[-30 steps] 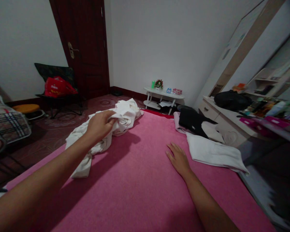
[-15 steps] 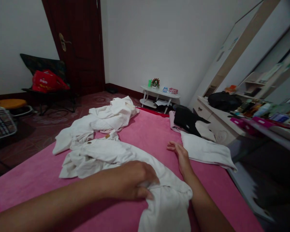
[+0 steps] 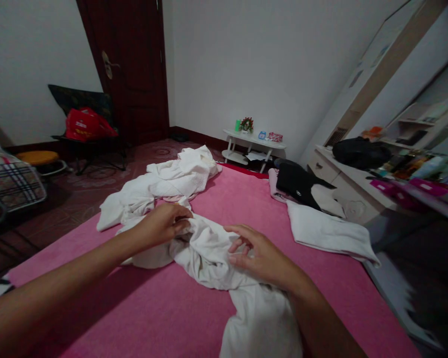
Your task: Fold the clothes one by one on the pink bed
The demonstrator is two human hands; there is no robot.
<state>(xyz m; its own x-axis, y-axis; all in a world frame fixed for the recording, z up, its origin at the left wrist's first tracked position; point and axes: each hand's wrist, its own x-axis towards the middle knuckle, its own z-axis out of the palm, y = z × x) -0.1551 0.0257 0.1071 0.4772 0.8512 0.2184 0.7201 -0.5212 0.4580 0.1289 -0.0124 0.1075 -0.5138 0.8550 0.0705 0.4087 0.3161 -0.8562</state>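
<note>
A pair of white trousers lies bunched across the pink bed cover, one leg trailing toward me at the bottom. My left hand is closed on the cloth near its far left end, thumb and fingers pinching a fold. Over the middle of the trousers, my right hand hovers or rests lightly with curved fingers apart. Behind my left hand a heap of other white clothing lies at the bed's far left edge. The waist end is partly hidden by my left hand.
On the right of the bed are a folded white garment and a black folded garment. A dresser stands beyond them. A low white table is by the wall. At left, a red bag sits on a chair.
My left hand has moved away from me and left, from the near leg to the waist end. My right hand has come left over the trousers, which are now more bunched.
</note>
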